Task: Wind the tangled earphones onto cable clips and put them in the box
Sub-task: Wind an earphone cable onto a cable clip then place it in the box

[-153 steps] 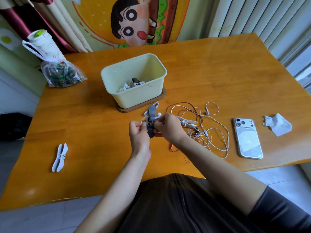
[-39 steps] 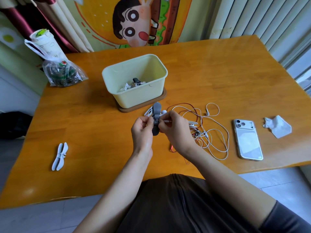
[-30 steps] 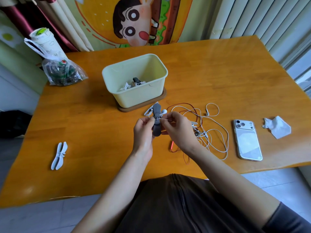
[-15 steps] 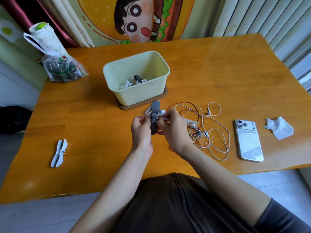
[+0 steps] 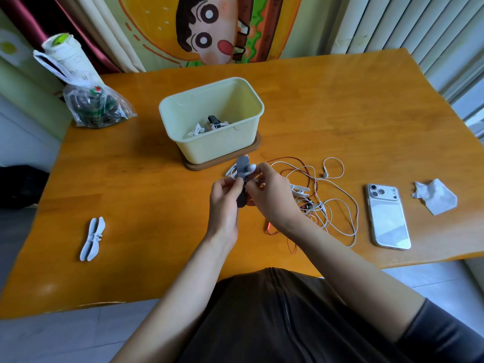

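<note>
Head view: grey cable clip (image 5: 241, 164) between pinching grips of left hand (image 5: 224, 203) and right hand (image 5: 272, 198)

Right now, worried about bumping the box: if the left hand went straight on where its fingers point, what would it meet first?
The grey cable clip that the left hand pinches; beyond it, likely the box, though depth is unclear.

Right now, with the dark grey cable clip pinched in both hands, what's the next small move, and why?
Probably tuck the loose white earbud into the dark grey cable clip before lifting it. The left hand and right hand both pinch the clip's middle, the bud pokes out beside its top, and the pale yellow plastic box waits just behind.
</note>
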`<move>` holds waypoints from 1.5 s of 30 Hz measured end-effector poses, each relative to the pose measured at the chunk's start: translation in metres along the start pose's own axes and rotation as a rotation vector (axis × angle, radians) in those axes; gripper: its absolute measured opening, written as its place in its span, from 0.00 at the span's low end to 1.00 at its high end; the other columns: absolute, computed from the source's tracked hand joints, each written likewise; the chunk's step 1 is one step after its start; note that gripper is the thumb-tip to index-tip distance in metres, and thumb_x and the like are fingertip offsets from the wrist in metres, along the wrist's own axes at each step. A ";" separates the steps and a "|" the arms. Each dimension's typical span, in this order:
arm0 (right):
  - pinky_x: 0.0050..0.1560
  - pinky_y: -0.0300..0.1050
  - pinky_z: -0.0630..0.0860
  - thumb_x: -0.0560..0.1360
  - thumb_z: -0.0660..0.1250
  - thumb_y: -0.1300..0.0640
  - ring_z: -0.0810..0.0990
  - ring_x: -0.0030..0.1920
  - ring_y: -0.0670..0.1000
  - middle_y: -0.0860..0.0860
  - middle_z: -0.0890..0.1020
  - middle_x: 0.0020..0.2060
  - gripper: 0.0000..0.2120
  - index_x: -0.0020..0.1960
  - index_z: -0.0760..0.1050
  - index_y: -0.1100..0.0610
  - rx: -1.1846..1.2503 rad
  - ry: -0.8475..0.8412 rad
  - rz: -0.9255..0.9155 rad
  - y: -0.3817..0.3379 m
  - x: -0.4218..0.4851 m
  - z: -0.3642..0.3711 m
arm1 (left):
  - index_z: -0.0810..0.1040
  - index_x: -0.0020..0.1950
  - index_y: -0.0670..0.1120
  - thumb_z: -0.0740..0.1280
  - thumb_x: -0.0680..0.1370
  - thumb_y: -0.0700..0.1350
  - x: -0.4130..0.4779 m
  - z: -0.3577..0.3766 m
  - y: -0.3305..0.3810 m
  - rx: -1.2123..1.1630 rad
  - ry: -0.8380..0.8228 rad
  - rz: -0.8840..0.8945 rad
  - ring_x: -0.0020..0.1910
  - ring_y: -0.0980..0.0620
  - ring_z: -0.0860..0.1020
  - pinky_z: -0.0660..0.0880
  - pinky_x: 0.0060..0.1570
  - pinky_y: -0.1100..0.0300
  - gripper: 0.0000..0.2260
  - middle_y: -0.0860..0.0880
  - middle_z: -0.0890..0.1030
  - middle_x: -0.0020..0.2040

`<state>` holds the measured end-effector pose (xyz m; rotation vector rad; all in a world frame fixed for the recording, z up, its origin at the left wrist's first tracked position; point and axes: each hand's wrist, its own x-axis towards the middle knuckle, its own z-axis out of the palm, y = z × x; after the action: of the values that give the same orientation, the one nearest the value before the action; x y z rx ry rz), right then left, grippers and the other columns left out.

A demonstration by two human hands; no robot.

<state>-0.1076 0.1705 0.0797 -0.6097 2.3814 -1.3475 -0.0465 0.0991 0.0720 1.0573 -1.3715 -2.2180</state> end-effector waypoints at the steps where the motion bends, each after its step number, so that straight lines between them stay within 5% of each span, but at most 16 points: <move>1: 0.38 0.50 0.81 0.77 0.63 0.61 0.83 0.39 0.53 0.53 0.80 0.41 0.03 0.50 0.71 0.59 0.012 -0.003 0.000 0.001 0.000 -0.002 | 0.70 0.58 0.36 0.60 0.81 0.38 0.000 0.000 0.000 0.007 -0.010 0.006 0.42 0.51 0.77 0.76 0.35 0.65 0.08 0.44 0.78 0.46; 7: 0.31 0.35 0.79 0.76 0.65 0.64 0.81 0.34 0.46 0.54 0.80 0.40 0.04 0.46 0.70 0.61 0.160 -0.071 0.064 0.007 -0.004 -0.012 | 0.73 0.63 0.37 0.59 0.82 0.37 0.000 -0.003 -0.005 0.091 -0.081 0.028 0.55 0.38 0.78 0.71 0.59 0.37 0.12 0.37 0.79 0.58; 10: 0.32 0.37 0.79 0.76 0.65 0.65 0.82 0.35 0.51 0.58 0.81 0.42 0.04 0.46 0.69 0.61 0.182 -0.066 0.100 0.008 -0.005 -0.011 | 0.75 0.63 0.39 0.58 0.82 0.37 -0.003 -0.004 -0.006 0.108 -0.097 0.025 0.56 0.39 0.78 0.73 0.59 0.40 0.12 0.38 0.80 0.57; 18: 0.38 0.46 0.82 0.77 0.64 0.62 0.83 0.40 0.54 0.53 0.79 0.42 0.03 0.47 0.69 0.59 0.075 -0.026 0.023 0.010 -0.005 -0.009 | 0.71 0.53 0.42 0.60 0.80 0.36 -0.004 0.000 0.000 0.017 -0.055 -0.011 0.44 0.47 0.78 0.76 0.44 0.52 0.04 0.39 0.79 0.52; 24: 0.40 0.51 0.81 0.77 0.64 0.62 0.83 0.40 0.54 0.53 0.79 0.41 0.04 0.47 0.69 0.59 0.075 -0.013 0.006 0.010 -0.007 -0.007 | 0.72 0.48 0.42 0.61 0.81 0.39 -0.004 0.000 -0.001 0.030 0.008 0.027 0.43 0.48 0.76 0.73 0.46 0.50 0.03 0.43 0.79 0.45; 29: 0.35 0.37 0.77 0.77 0.64 0.62 0.80 0.37 0.50 0.52 0.78 0.40 0.04 0.47 0.69 0.60 0.035 -0.024 -0.017 0.007 -0.007 -0.006 | 0.70 0.46 0.44 0.57 0.82 0.38 -0.001 -0.001 -0.003 0.075 0.084 0.018 0.49 0.44 0.75 0.74 0.56 0.42 0.07 0.40 0.77 0.51; 36: 0.31 0.37 0.76 0.76 0.63 0.64 0.79 0.33 0.50 0.52 0.77 0.37 0.05 0.45 0.66 0.58 0.040 -0.058 0.003 0.005 -0.007 0.001 | 0.70 0.46 0.42 0.57 0.82 0.37 0.004 -0.004 -0.008 0.032 0.146 -0.049 0.47 0.43 0.76 0.75 0.55 0.43 0.06 0.40 0.77 0.47; 39: 0.36 0.46 0.81 0.76 0.63 0.64 0.82 0.38 0.54 0.53 0.77 0.40 0.05 0.46 0.67 0.59 0.068 -0.059 0.022 0.008 -0.006 0.002 | 0.71 0.48 0.42 0.58 0.82 0.37 0.005 -0.004 -0.010 0.007 0.140 -0.082 0.48 0.44 0.76 0.76 0.54 0.45 0.05 0.38 0.77 0.51; 43: 0.39 0.44 0.82 0.78 0.63 0.61 0.82 0.43 0.52 0.55 0.79 0.45 0.04 0.50 0.69 0.61 0.163 -0.050 0.036 0.016 -0.004 0.002 | 0.72 0.50 0.43 0.59 0.82 0.39 0.004 -0.004 -0.009 -0.019 0.101 -0.120 0.55 0.41 0.77 0.74 0.60 0.40 0.04 0.36 0.77 0.58; 45: 0.42 0.45 0.82 0.79 0.61 0.60 0.82 0.46 0.53 0.56 0.79 0.47 0.05 0.51 0.71 0.62 0.168 -0.059 0.034 0.020 -0.004 0.002 | 0.71 0.51 0.43 0.59 0.82 0.38 0.004 -0.004 -0.007 -0.037 0.086 -0.128 0.53 0.42 0.78 0.77 0.55 0.43 0.02 0.36 0.77 0.58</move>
<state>-0.1071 0.1799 0.0619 -0.5511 2.1947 -1.4761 -0.0459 0.0971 0.0634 1.2430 -1.2544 -2.2492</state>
